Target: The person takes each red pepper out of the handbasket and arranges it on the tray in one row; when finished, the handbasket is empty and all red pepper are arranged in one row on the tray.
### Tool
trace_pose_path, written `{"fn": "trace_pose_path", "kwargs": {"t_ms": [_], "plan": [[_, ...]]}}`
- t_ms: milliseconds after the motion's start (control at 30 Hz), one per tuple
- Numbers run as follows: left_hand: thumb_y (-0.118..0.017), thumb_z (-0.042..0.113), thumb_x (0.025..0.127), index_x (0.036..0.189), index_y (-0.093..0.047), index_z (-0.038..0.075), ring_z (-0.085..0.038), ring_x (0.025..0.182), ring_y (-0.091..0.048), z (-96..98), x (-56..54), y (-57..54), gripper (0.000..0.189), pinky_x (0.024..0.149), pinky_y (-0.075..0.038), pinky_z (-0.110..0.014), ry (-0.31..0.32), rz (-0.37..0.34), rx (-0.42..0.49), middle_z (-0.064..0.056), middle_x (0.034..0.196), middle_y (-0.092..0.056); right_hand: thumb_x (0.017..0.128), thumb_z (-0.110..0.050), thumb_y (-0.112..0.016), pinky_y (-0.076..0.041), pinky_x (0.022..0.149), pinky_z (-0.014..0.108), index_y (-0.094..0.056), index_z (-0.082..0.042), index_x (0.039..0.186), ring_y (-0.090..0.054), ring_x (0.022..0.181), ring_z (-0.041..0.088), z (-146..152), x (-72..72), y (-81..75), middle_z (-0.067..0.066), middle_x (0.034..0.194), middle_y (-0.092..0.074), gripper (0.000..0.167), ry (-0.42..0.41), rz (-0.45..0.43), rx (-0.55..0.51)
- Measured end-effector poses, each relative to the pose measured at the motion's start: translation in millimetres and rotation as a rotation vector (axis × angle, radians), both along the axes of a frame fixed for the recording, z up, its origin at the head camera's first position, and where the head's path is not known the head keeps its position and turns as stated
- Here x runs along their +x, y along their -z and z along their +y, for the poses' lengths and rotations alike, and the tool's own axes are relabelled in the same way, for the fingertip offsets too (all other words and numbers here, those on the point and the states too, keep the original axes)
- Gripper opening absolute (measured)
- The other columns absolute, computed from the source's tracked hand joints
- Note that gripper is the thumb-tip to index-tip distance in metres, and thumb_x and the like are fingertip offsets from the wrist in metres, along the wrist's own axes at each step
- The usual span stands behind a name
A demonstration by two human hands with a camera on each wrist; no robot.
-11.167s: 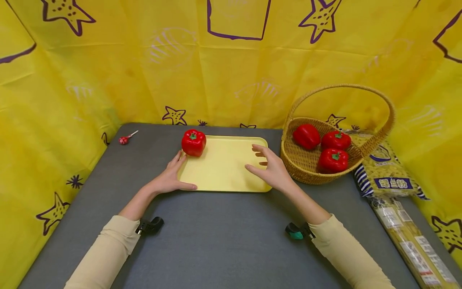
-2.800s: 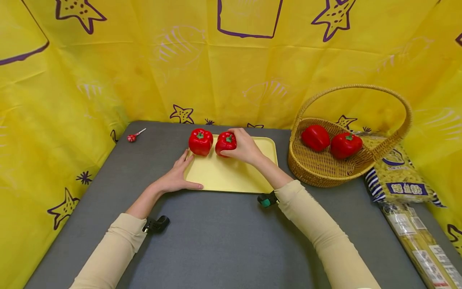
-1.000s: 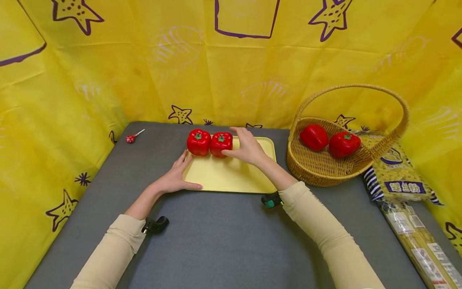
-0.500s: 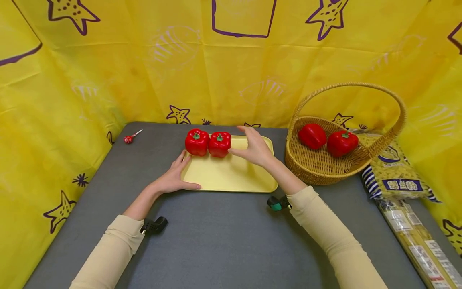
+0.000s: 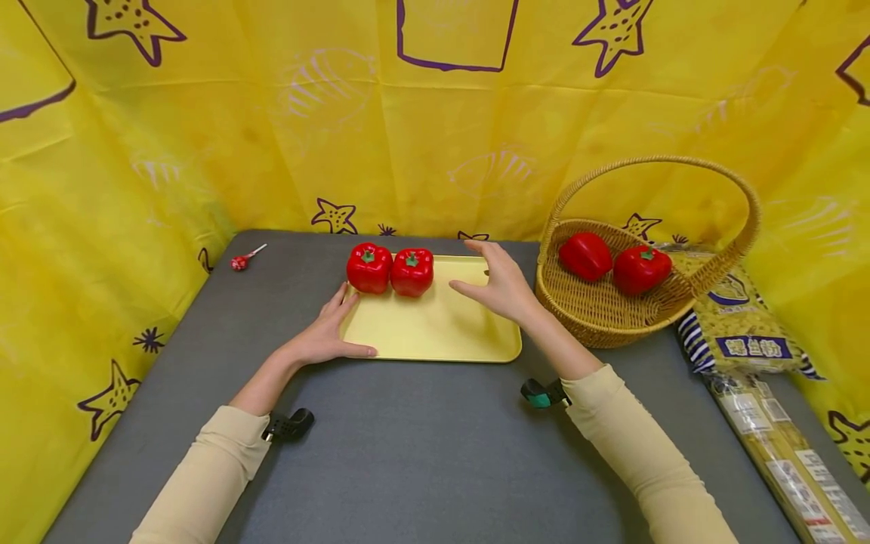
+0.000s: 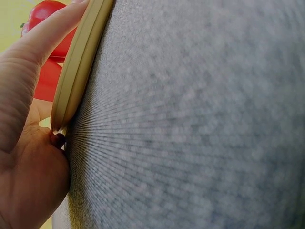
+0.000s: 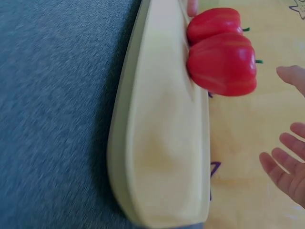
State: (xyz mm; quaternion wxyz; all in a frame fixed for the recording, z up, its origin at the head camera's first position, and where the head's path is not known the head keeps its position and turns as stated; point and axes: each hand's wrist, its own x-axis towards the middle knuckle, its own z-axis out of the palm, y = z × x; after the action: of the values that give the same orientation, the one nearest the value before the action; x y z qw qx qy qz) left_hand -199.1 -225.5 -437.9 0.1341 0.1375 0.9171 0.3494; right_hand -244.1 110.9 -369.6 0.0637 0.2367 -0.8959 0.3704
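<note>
Two red bell peppers stand side by side, green stems up, at the back left of the pale yellow tray (image 5: 435, 336). The left pepper (image 5: 369, 269) sits in the tray's corner, and the right pepper (image 5: 411, 273) is close against it. My left hand (image 5: 322, 338) rests spread at the tray's left end, its straight thumb along the front rim and its fingers along the left side. Over the tray's right half, my right hand (image 5: 506, 287) hovers with thumb and fingers apart, holding nothing. The right wrist view shows its fingers (image 7: 281, 171) well away from both peppers.
A wicker basket (image 5: 578, 321) with a tall handle stands right of the tray, two more red peppers (image 5: 642, 270) inside. Beside it lie a yellow food packet (image 5: 748, 325) and a long clear pack (image 5: 782, 453). A lollipop (image 5: 240, 262) lies at the back left.
Since the oldest frame, one pepper has gone from the basket to the tray. My right hand slid it left against the other, let go and drew back right. My left hand stayed put.
</note>
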Motion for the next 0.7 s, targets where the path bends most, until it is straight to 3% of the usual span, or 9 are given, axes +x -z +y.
{"fn": "trace_pose_path", "kwargs": {"t_ms": [300,700], "plan": [[-0.08,0.054,0.072,0.157,-0.01,0.008,-0.041,0.145,0.005,-0.7,1.6,-0.5,0.12,0.107,-0.012,-0.07,0.005,-0.005,-0.004,-0.009,0.162,0.014,0.084,-0.031,-0.078,-0.051,0.089,0.043,-0.048,-0.008,0.141,-0.049,0.124,0.029,27,9.1,-1.4,0.012,0.137,-0.051,0.068,0.035,0.049,-0.022],[-0.08,0.054,0.072,0.157,-0.011,0.008,-0.041,0.145,0.005,-0.7,1.6,-0.3,0.119,0.108,-0.012,-0.069,0.008,0.007,-0.001,-0.009,0.162,0.014,0.086,-0.016,-0.077,-0.053,0.085,0.047,-0.064,-0.007,0.124,-0.057,0.109,0.029,67,21.5,-4.8,0.012,0.12,-0.062,0.041,0.128,0.151,-0.113]]}}
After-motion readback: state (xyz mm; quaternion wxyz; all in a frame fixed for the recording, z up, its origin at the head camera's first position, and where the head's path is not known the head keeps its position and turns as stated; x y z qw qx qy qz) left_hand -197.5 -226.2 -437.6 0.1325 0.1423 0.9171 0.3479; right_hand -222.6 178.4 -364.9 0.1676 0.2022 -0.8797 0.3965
